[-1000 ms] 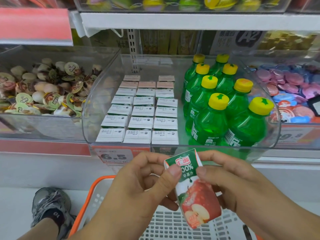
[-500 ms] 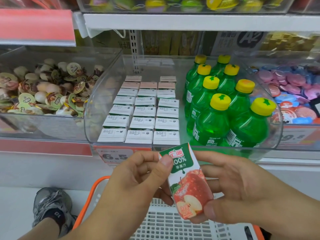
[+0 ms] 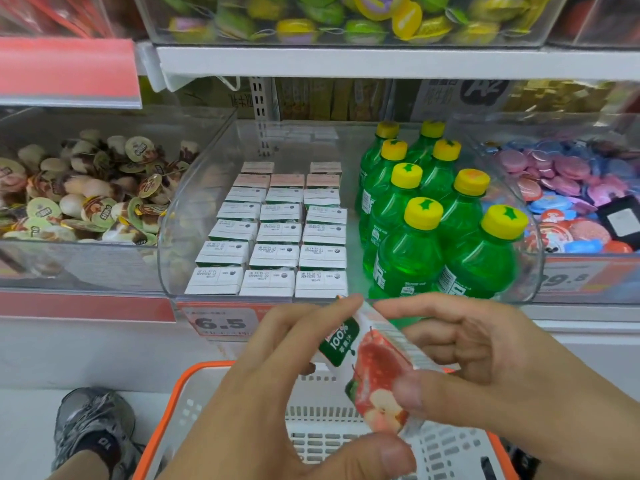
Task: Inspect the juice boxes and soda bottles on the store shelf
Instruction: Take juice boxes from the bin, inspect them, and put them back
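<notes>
Here, left hand (image 3: 277, 372) and right hand (image 3: 485, 368) both pinch a glossy, rectangular cardboard juice box (image 3: 372, 368).

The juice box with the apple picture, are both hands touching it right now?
Touching. The head view shows the left hand pinching the juice box's top corner, while the right hand grips its lower end, thumb pressed on the front.

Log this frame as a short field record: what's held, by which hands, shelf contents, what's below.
held item: apple juice box, tilted
left hand: grips the box's top and bottom ends
right hand: pinches its right side
clear bin: rows of juice boxes left, green soda bottles right
price tag: 6.5
below: orange shopping basket
</notes>
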